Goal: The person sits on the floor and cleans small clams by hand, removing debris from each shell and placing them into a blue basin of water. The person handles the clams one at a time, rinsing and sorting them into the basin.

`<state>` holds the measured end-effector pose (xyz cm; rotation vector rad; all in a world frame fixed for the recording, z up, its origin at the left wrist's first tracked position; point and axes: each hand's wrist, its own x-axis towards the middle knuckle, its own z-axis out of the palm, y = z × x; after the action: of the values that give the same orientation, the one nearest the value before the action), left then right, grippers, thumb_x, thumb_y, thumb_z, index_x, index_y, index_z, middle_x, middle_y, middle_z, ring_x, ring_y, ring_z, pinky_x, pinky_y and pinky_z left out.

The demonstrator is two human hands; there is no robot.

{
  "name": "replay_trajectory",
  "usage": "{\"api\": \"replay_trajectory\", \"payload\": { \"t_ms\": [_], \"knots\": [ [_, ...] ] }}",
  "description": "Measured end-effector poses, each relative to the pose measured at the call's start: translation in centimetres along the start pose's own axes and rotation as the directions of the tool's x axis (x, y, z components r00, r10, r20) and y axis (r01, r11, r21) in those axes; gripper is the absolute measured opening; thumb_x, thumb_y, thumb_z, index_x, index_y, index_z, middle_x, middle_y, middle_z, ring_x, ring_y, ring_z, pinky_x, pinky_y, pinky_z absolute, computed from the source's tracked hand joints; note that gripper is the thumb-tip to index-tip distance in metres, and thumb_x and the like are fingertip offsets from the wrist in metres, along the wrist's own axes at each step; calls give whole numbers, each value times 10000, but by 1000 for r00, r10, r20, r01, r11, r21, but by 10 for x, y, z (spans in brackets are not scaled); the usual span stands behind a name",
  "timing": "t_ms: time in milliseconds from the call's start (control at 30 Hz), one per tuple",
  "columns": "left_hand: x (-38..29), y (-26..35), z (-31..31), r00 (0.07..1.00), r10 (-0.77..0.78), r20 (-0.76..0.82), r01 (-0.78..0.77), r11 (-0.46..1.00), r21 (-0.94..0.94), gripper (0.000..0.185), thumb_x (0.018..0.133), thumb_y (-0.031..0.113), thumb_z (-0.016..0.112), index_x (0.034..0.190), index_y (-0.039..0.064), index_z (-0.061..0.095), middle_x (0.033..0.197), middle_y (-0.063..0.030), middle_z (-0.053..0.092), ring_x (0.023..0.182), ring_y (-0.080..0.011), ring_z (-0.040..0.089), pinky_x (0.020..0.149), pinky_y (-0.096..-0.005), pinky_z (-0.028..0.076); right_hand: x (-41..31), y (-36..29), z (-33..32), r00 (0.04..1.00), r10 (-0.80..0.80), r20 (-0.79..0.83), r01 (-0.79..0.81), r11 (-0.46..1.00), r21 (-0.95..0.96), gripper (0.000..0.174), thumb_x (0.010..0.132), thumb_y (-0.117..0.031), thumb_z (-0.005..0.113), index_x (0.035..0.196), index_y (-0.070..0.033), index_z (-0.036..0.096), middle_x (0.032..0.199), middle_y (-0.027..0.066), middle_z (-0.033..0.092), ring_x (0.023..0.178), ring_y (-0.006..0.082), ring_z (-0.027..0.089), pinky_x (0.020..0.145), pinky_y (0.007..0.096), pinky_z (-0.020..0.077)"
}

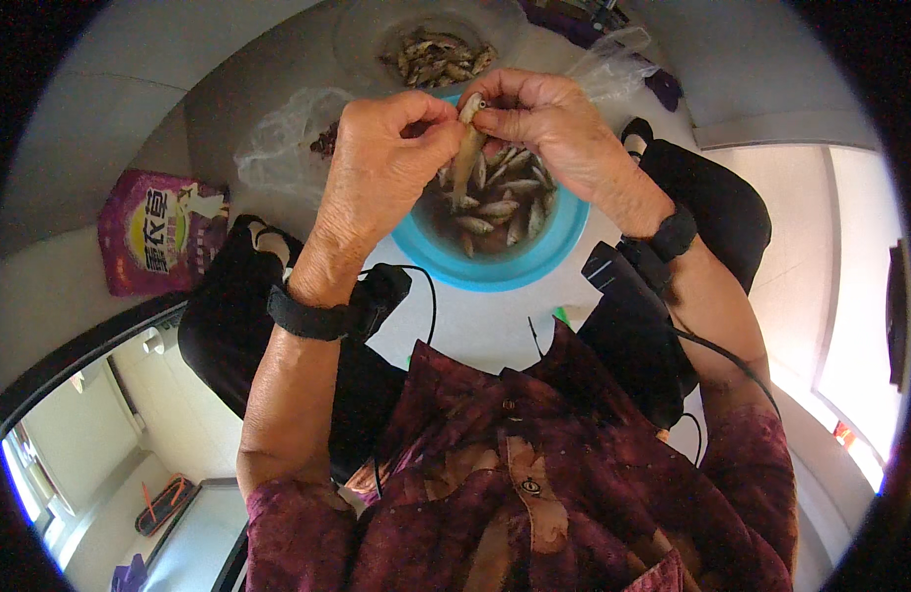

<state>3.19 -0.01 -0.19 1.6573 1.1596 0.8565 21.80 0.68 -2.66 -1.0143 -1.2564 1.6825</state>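
Note:
A small silvery fish hangs over a blue plastic basin, head up and tail down. My right hand grips it near the head between thumb and fingers. My left hand pinches at the same fish just below the head from the other side; its fingertips are partly hidden. Below them, many small fish lie in murky water in the basin. Farther off stands a clear plastic bowl holding a heap of small fish.
A clear plastic bag with dark red scraps lies left of the basin. Another clear bag is at the far right. A purple printed pouch stands beside my left knee. Cables run from the wrist-strapped devices.

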Motion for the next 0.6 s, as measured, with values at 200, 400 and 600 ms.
{"api": "replay_trajectory", "payload": {
  "t_ms": [200, 400, 600],
  "knots": [
    [1, -5, -3, 999, -36, 17, 35, 999, 25, 144, 795, 91, 615, 864, -30, 654, 692, -38, 632, 612, -81, 584, 550, -215, 477, 4, -1, 6, 1000, 22, 3, -22, 993, -112, 164, 857, -103, 611, 994, -14, 623, 893, 10, 618, 787, 79, 571, 681, 210, 479],
    [1, -3, 0, 996, -73, -60, 72, 997, -21, 142, 722, 72, 633, 766, -63, 619, 639, -80, 613, 609, -84, 537, 542, -242, 443, 8, -2, 11, 999, 7, -32, -13, 980, -199, 160, 849, -104, 622, 973, -3, 626, 871, 14, 620, 762, 82, 574, 665, 211, 482],
    [4, -8, 4, 992, -45, -117, 51, 998, 46, 174, 706, 96, 646, 762, -66, 620, 632, -128, 616, 599, -111, 556, 547, -268, 455, 9, -2, 17, 999, -13, -53, 1, 975, -223, 156, 852, -98, 611, 969, 4, 623, 862, 18, 618, 753, 79, 568, 668, 213, 477]
  ]
}}
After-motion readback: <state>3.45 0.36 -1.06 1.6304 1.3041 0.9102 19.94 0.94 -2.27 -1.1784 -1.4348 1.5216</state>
